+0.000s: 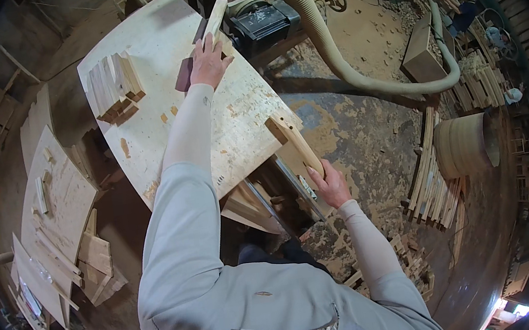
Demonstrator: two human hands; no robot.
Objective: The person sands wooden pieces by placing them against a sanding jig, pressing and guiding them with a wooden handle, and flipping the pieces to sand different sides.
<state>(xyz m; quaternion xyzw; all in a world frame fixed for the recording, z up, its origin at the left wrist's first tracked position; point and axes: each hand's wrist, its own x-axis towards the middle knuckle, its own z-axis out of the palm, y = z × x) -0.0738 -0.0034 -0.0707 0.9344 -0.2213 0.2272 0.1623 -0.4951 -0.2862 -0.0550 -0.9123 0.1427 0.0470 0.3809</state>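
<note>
At the far end of the pale work table [240, 125], my left hand [209, 65] is on the near end of a pale wooden piece [217, 17], its fingers and thumb about the wood. That piece lies along the table's right edge, beside a dark motor [264, 20]. A dark reddish flat piece [184, 75] shows just left of my hand. My right hand [332, 184] is closed around the near end of a second wooden piece [299, 143]. Its far end, with small dark holes, is over the table's near right corner.
Stacked wooden pieces [113, 84] stand on the table's left side. A thick ribbed hose [322, 44] curves down behind the motor and off to the right. Wooden strips [427, 176] and a large round drum [464, 145] are at right. Boards [53, 202] lie at left.
</note>
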